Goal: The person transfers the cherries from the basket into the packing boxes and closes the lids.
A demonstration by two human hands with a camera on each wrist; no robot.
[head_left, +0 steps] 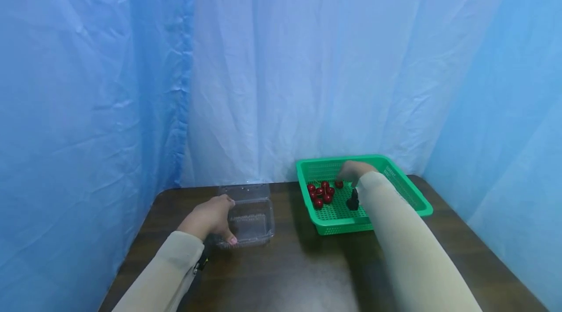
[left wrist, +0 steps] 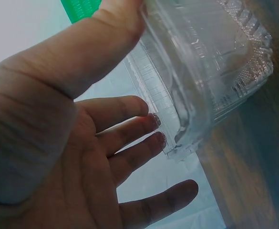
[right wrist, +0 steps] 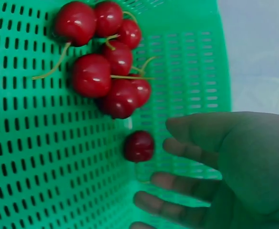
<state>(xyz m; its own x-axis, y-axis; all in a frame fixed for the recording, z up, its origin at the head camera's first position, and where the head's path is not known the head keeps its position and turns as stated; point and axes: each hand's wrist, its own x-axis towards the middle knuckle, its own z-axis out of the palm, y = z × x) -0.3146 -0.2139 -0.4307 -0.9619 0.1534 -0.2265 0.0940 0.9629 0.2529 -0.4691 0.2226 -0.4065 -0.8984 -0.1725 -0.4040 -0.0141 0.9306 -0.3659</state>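
Observation:
My left hand (head_left: 210, 219) holds the left side of a clear plastic clamshell container (head_left: 252, 219). In the left wrist view, the thumb lies along the rim and several fingertips touch the edge by the hinge; the little finger sticks out free. My right hand (head_left: 354, 171) reaches into a green plastic basket (head_left: 347, 228). Its fingers are spread beside a single dark red cherry (right wrist: 139, 146), with a gap between them in the right wrist view. Several more cherries (right wrist: 91, 75) with stems lie clustered in the basket.
The container's lid (head_left: 244, 191) lies folded back toward the curtain. Both containers sit on a dark wooden table (head_left: 285, 273), basket to the right. Blue curtains (head_left: 281, 72) stand behind and at both sides. A black object (head_left: 353, 200) shows at the right wrist.

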